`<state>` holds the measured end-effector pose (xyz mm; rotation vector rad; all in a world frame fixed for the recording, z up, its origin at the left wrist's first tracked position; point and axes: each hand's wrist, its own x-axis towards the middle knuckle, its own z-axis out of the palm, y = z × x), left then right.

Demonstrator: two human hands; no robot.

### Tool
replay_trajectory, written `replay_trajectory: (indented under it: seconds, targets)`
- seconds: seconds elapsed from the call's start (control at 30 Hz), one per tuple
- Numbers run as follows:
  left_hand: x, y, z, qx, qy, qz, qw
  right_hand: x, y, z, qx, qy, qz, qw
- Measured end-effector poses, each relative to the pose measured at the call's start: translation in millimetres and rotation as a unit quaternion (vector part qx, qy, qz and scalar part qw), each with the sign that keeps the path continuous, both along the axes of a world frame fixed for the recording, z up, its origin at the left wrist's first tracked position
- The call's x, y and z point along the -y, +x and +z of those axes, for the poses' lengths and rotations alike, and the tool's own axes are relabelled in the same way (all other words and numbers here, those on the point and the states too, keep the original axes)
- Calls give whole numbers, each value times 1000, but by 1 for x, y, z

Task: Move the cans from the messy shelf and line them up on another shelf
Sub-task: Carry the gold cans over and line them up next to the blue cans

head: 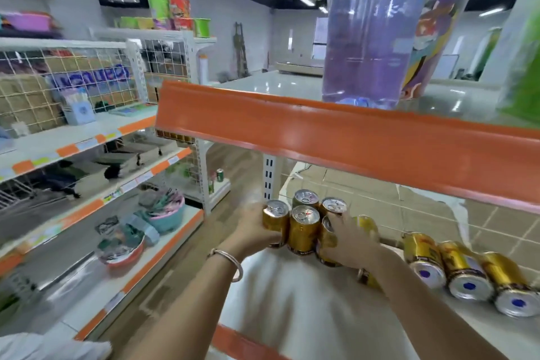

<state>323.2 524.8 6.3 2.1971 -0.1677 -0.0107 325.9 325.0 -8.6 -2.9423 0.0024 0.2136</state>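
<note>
Several gold cans (303,228) stand upright in a tight cluster at the left end of a white shelf (306,313). My left hand (254,231) presses against the cluster's left side, on the leftmost can. My right hand (350,240) wraps over the cans on the right side of the cluster. Three more gold cans (464,272) lie on their sides to the right, their bottoms facing me. Another can (365,278) is partly hidden under my right wrist.
An orange-edged upper shelf (350,137) hangs just above the cans and carries a clear purple container (377,26). Across a narrow aisle on the left stand shelves (87,140) with bowls, bags and wire racks. A green can (219,175) sits on a far low shelf.
</note>
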Motion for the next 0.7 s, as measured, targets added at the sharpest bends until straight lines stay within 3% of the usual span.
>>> replay_trajectory:
  seconds: [0.13,0.23,0.37,0.57,0.7]
  targets:
    - [1,19,-6,-34,-43,18,998,-1,-3,4,48,-44,-53,996]
    - [3,29,-13,-83,-111,8,990,0,-6,10,21,-58,-54,997]
    - [6,37,-29,-61,-79,49,994,-2,-15,15,-19,-96,-20,995]
    - [-1,41,-43,-85,-197,39,976,3,-37,-3,15,62,-44,997]
    - [-6,33,-50,-70,-201,51,976,8,-53,-13,67,56,-66,994]
